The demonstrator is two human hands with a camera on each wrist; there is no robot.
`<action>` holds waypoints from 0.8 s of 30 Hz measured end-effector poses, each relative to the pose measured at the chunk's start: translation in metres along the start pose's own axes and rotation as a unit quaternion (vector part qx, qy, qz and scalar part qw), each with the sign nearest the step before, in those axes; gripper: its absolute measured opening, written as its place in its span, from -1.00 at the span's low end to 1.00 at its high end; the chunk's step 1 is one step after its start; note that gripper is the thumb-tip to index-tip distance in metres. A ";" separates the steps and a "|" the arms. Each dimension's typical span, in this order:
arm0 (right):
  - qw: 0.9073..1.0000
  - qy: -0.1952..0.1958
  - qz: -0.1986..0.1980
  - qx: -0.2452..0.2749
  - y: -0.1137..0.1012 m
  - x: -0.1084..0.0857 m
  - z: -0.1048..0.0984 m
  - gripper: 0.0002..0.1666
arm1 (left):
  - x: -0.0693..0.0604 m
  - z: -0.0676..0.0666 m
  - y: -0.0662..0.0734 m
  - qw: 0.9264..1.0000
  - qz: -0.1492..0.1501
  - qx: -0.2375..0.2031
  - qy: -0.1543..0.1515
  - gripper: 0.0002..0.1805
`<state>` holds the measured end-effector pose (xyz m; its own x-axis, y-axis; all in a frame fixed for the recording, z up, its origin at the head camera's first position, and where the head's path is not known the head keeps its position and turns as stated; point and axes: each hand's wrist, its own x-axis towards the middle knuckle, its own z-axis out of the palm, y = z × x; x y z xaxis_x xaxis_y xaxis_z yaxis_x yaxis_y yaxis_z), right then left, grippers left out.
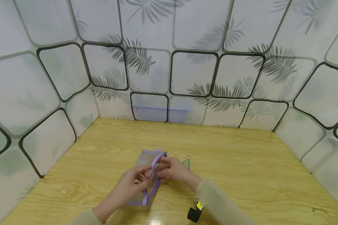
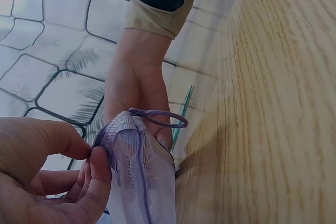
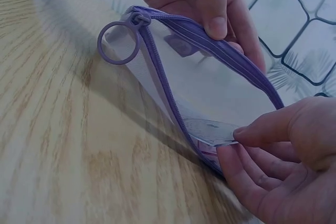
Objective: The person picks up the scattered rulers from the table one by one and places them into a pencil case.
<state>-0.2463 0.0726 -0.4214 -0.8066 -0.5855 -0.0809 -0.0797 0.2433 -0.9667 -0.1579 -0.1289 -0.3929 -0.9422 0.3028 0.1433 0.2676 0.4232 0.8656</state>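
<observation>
A mesh pouch (image 1: 146,159) with a purple zipper lies on the table, its mouth unzipped. My left hand (image 1: 131,184) pinches the near zipper edge between thumb and fingers. Over the mouth, my right hand (image 1: 173,170) pinches a clear plastic protractor (image 3: 207,131), partly inside the pouch; its full outline is hidden. The ring-shaped zipper pull (image 3: 118,43) hangs at one end of the zipper. A small purple tab (image 3: 180,45) shows through the opening. Beyond my right hand lies a green set square (image 1: 187,163), partly covered by that hand.
The wood-grain table (image 1: 228,150) extends around the pouch. A patterned curtain (image 1: 194,72) with leaves and rounded squares encloses its back and sides. A black device (image 1: 195,214) with a yellow mark sits at my right sleeve (image 1: 214,193).
</observation>
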 end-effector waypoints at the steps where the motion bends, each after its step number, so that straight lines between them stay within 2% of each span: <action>1: 1.000 0.002 -0.001 0.002 0.000 0.000 0.001 -0.39 | 0.000 0.000 0.000 1.000 -0.001 0.000 0.000 -0.43; 10: 0.999 0.004 0.007 0.037 -0.002 0.004 0.014 -0.40 | 0.000 -0.004 0.001 1.000 0.008 -0.003 0.009 -0.42; 16: 1.000 -0.005 -0.011 0.012 -0.004 0.005 0.018 -0.46 | 0.002 -0.004 0.000 1.000 -0.005 -0.003 0.012 -0.43; 24: 1.000 0.002 -0.014 -0.008 -0.007 0.004 0.018 -0.51 | 0.001 -0.003 0.002 1.000 0.008 -0.020 0.011 -0.42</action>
<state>-0.2381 0.0547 -0.4194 -0.8065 -0.5890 -0.0522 -0.1124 0.2395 -0.9644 -0.1588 -0.1303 -0.3898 -0.9420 0.2908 0.1677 0.2752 0.3830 0.8818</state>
